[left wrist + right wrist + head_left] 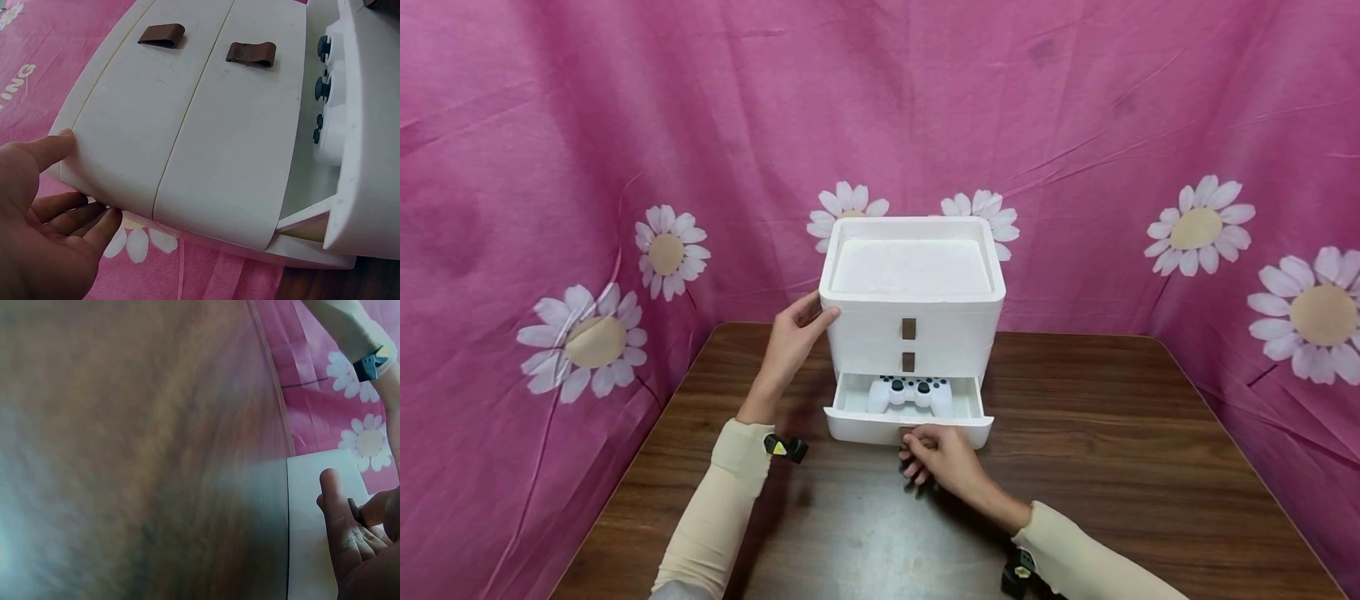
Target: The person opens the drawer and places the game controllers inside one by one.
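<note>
A white drawer unit (pixel 865 343) stands on the table with its bottom drawer (pixel 857 427) pulled out. Inside that drawer lies a white game controller (pixel 911 400) with black thumbsticks. My left hand (pixel 790 343) holds the unit's upper left corner, thumb on the front and fingers against the side, as the left wrist view also shows. At the bottom drawer's front, my right hand (pixel 951 458) pinches its brown pull tab (pixel 355 511), mostly hidden by the fingers. The two upper drawers are closed, each with a brown tab (pixel 162 35) on its front.
The unit's top is a shallow recessed tray (pixel 913 267) with a raised rim. Brown wood-grain table (pixel 1090 433) surface extends on both sides and in front. A pink cloth (pixel 880 100) with white daisies hangs behind and along both sides.
</note>
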`<state>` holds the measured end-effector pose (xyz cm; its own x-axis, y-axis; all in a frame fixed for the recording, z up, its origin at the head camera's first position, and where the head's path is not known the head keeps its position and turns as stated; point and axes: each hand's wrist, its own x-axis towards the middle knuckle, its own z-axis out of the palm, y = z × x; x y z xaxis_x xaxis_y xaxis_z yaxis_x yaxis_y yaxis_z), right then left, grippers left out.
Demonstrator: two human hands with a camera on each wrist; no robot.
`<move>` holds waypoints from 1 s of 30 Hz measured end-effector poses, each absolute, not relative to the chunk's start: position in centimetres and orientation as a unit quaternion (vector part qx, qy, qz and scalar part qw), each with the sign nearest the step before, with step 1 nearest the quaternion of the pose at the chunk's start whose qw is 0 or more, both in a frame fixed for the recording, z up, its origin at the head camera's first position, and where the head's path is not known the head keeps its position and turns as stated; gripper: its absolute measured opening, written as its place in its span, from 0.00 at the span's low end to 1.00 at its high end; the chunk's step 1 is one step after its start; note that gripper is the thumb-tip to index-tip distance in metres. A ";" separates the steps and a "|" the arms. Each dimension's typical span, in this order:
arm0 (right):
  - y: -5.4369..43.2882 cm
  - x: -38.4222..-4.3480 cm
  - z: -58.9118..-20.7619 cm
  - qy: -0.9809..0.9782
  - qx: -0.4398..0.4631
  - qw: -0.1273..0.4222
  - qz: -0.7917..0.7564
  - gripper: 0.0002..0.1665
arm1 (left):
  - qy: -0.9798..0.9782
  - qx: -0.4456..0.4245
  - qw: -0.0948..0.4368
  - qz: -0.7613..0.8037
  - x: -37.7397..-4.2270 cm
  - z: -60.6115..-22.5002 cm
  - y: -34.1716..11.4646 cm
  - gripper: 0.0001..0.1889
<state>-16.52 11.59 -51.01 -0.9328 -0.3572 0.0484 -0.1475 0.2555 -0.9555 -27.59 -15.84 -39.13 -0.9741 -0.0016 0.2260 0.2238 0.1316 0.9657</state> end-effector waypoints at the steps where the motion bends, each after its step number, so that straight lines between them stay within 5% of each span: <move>1: 11.6 -16.8 -51.1 0.787 -0.161 0.087 -0.589 0.13 | -0.747 -0.074 0.087 -0.655 -27.6 -39.1 -15.8 0.34; 30: 11.2 -23.3 -51.8 0.774 -0.098 0.038 -0.624 0.11 | -0.741 -0.063 0.079 -0.664 -27.7 -39.1 -16.0 0.34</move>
